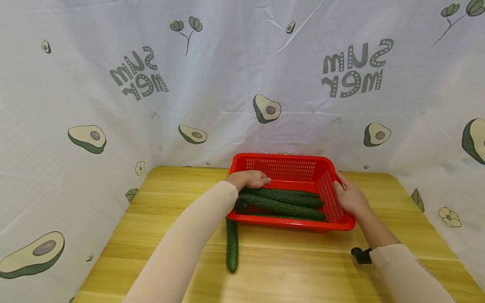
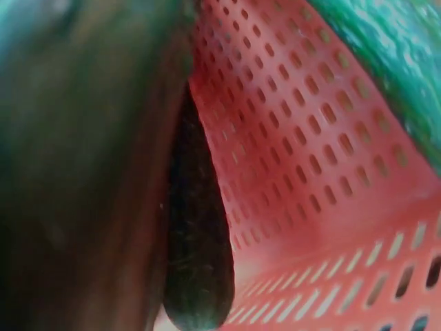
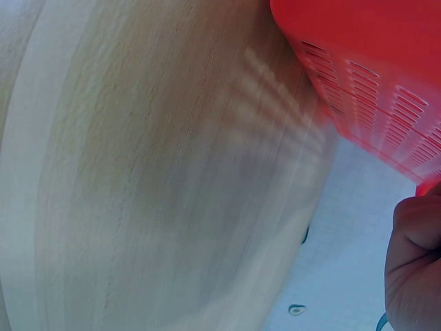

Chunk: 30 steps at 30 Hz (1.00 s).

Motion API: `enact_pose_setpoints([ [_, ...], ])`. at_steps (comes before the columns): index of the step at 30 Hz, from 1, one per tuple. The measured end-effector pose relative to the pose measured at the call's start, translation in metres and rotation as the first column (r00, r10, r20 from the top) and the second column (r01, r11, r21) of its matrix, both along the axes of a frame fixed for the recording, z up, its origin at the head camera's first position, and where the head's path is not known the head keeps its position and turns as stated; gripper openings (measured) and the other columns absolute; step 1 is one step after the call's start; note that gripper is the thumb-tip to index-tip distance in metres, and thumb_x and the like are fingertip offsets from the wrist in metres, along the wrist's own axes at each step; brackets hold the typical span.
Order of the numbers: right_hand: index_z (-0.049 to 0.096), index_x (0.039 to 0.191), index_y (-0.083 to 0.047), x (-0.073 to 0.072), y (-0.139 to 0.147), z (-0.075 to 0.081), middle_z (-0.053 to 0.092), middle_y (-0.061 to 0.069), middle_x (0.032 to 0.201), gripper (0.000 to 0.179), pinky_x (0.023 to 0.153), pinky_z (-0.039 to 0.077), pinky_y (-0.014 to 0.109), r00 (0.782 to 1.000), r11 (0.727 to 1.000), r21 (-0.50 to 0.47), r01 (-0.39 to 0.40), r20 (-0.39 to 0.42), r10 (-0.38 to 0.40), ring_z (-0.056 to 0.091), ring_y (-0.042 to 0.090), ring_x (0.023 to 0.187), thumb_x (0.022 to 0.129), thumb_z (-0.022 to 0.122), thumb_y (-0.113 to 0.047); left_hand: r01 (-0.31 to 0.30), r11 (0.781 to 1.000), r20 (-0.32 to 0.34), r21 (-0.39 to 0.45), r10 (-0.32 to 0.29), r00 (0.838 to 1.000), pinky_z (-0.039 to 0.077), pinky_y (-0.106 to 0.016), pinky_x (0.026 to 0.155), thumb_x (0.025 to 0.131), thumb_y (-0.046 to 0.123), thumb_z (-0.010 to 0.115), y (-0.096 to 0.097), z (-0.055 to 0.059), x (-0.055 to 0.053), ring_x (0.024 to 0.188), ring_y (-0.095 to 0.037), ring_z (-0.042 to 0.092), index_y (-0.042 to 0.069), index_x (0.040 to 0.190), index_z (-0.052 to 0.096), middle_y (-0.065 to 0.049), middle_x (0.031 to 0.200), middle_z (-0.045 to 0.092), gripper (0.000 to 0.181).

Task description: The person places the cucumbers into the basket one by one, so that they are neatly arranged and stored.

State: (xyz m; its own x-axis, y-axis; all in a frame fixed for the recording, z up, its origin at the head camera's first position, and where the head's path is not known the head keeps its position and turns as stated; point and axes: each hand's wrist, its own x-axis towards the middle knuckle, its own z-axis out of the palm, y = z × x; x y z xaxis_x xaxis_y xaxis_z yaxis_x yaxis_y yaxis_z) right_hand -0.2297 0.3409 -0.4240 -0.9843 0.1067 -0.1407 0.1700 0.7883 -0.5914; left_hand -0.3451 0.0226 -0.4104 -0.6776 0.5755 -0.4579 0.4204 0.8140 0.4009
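A red plastic basket (image 1: 291,224) stands at the back of the table, holding several dark green cucumbers (image 1: 284,206) that lie lengthwise near its front side. My left hand (image 1: 251,179) reaches over the basket's left end, above the cucumbers' left ends; whether its fingers hold one is hidden. In the left wrist view, a cucumber (image 2: 200,255) lies close to the red mesh wall, beside a large blurred shape. With thumb and fingers, my right hand (image 1: 350,198) grips the basket's right rim. One loose cucumber (image 1: 232,248) lies on the table, its far end at the basket's front left corner.
The wood-grain table (image 1: 288,269) extends in front of the basket and to both sides. A white curtain (image 1: 227,75) with avocado prints hangs behind and along the sides. A small black object (image 1: 361,255) shows at the right wrist.
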Motion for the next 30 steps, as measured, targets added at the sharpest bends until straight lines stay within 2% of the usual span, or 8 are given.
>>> enact_pose_setpoints([
  [6,0.004,0.165,-0.014,0.001,-0.001,0.000,0.023,0.039,0.159,0.064,0.105,0.041,0.071,1.000,1.000,-0.013,0.003,-0.005,-0.003,0.034,0.063,0.138,0.111,0.018,-0.046,0.009,1.000,-0.013,0.002,-0.009,1.000,0.027,-0.044,0.127,0.110,0.046,0.037,-0.001,0.001,0.002,0.154,-0.025,0.033,0.020,0.158,0.042,-0.002,0.162,0.043,0.054],
  [9,0.003,0.165,-0.015,0.000,-0.001,0.000,0.023,0.039,0.159,0.064,0.108,0.039,0.072,1.000,1.000,-0.015,0.002,-0.003,-0.002,0.031,0.062,0.140,0.111,0.018,-0.046,0.012,1.000,-0.041,0.006,-0.011,0.999,0.028,-0.043,0.127,0.109,0.048,0.039,-0.001,0.002,0.003,0.153,-0.023,0.035,0.020,0.158,0.042,-0.002,0.162,0.043,0.056],
  [15,0.003,0.165,-0.013,0.001,-0.001,0.001,0.024,0.040,0.158,0.064,0.107,0.039,0.072,1.000,1.000,-0.002,0.001,-0.001,-0.001,0.032,0.063,0.139,0.111,0.017,-0.046,0.070,0.995,-0.118,0.066,-0.062,0.991,0.035,-0.040,0.123,0.108,0.048,0.043,-0.002,0.005,0.005,0.145,-0.022,0.046,0.019,0.152,0.052,-0.002,0.153,0.053,0.053],
  [21,0.002,0.165,-0.013,0.002,-0.002,0.002,0.024,0.040,0.158,0.065,0.105,0.042,0.071,1.000,1.000,-0.021,-0.001,0.008,0.001,0.035,0.063,0.137,0.111,0.017,-0.046,0.122,0.984,-0.143,0.131,-0.102,0.984,0.045,-0.039,0.114,0.107,0.045,0.048,-0.009,0.014,0.007,0.130,-0.020,0.058,0.020,0.143,0.060,0.000,0.141,0.063,0.046],
  [25,0.003,0.165,-0.013,0.002,-0.002,0.001,0.024,0.040,0.158,0.065,0.105,0.042,0.072,1.000,1.000,-0.028,0.000,0.012,0.000,0.035,0.063,0.137,0.111,0.018,-0.047,0.151,0.979,-0.159,0.135,-0.129,0.979,0.048,-0.038,0.109,0.107,0.045,0.048,-0.014,0.024,0.011,0.123,-0.017,0.061,0.021,0.141,0.061,0.002,0.135,0.065,0.043],
  [30,0.002,0.165,-0.013,0.001,-0.001,0.001,0.025,0.041,0.157,0.066,0.103,0.044,0.071,1.000,1.000,-0.014,-0.005,0.011,0.006,0.036,0.063,0.136,0.111,0.017,-0.047,0.193,0.972,-0.218,0.132,-0.161,0.963,0.049,-0.037,0.108,0.107,0.045,0.049,-0.022,0.032,0.017,0.118,-0.015,0.063,0.022,0.141,0.061,0.003,0.134,0.066,0.043],
])
